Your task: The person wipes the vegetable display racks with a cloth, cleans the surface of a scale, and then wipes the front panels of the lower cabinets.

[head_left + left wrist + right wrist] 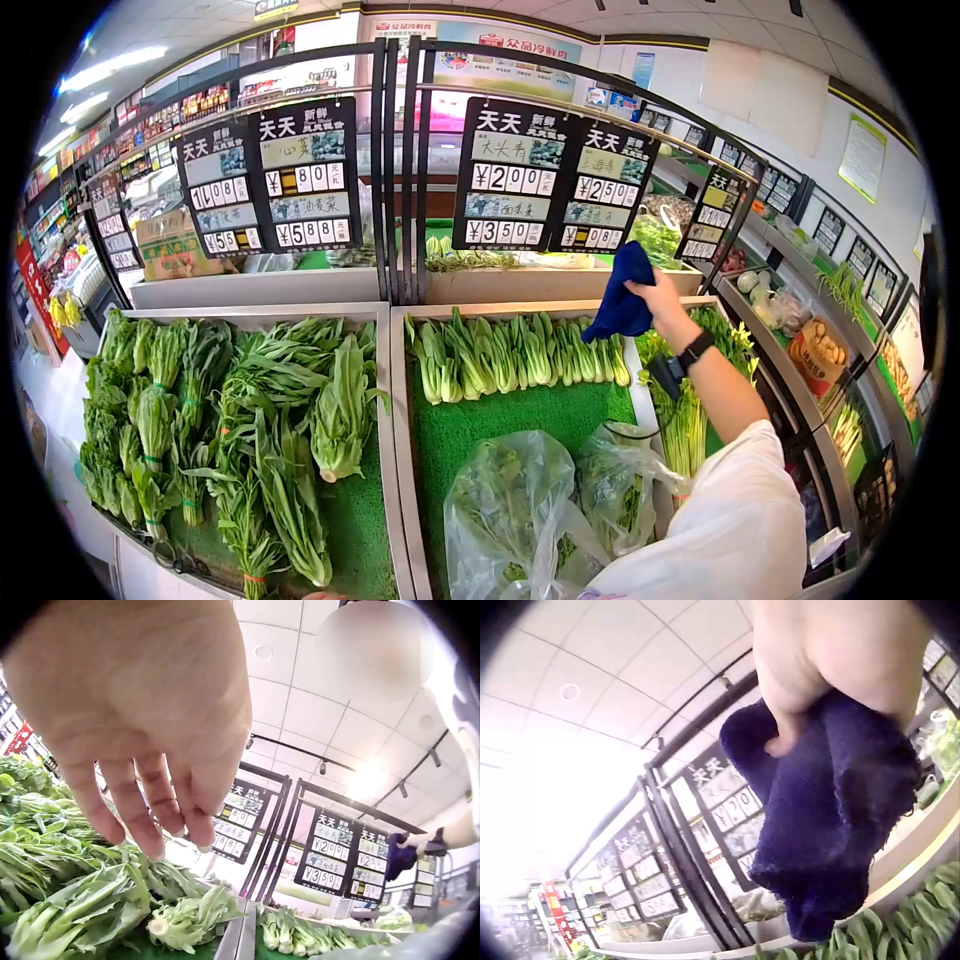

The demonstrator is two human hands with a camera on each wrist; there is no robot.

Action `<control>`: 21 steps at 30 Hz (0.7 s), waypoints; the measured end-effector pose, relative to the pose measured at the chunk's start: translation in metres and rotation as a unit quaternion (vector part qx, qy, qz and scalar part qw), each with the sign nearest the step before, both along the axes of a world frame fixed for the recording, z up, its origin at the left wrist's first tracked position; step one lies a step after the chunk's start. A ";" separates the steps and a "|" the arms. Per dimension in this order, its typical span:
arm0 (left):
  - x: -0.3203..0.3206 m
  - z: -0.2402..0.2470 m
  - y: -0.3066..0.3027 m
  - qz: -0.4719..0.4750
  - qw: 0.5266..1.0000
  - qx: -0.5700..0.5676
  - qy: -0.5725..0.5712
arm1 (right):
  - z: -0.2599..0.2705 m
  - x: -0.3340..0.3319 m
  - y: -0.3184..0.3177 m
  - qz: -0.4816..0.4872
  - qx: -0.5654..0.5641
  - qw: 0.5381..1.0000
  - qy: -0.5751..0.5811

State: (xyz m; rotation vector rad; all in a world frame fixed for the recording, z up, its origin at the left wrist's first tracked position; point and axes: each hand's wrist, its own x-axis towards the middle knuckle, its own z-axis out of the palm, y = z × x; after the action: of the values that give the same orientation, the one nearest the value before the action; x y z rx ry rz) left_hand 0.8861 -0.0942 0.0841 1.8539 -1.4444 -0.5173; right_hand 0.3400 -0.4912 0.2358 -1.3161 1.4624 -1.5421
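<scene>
In the head view the right hand (660,297) grips a bunched dark blue cloth (622,292) in front of the price signs, above the right end of a row of bok choy (500,355). The right wrist view has that cloth (825,802) hanging from the hand (832,660), some fingers hidden in its folds. The left hand (142,712) hangs with relaxed, slightly bent fingers and holds nothing, near leafy greens (82,877) in the left wrist view. Only a sliver of it shows at the head view's bottom edge.
Bagged greens (510,500) lie in the near part of the right bin. A metal divider (400,450) separates it from the left bin of leafy bunches (270,430). Black price signs (510,175) hang from a rail, and shelves of produce (820,350) stand at the right.
</scene>
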 end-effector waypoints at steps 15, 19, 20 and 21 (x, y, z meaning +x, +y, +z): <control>-0.035 0.041 0.067 0.129 0.973 -0.161 -0.105 | 0.211 -0.092 0.259 0.002 -0.281 0.954 -0.102; -0.038 0.067 0.121 0.076 0.955 -0.209 -0.197 | 0.263 -0.146 0.331 -0.123 -0.359 0.916 -0.133; -0.045 0.076 0.136 0.089 0.958 -0.189 -0.196 | 0.272 -0.168 0.356 -0.142 -0.377 0.905 -0.138; -0.050 0.083 0.152 0.105 0.960 -0.169 -0.196 | 0.275 -0.182 0.377 -0.135 -0.384 0.905 -0.126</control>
State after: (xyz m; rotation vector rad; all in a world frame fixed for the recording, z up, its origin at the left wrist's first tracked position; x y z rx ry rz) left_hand 0.8357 0.0578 0.1670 1.8593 -1.4494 0.2062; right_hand 0.1581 -0.1142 0.5111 -1.2649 0.9102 -2.5296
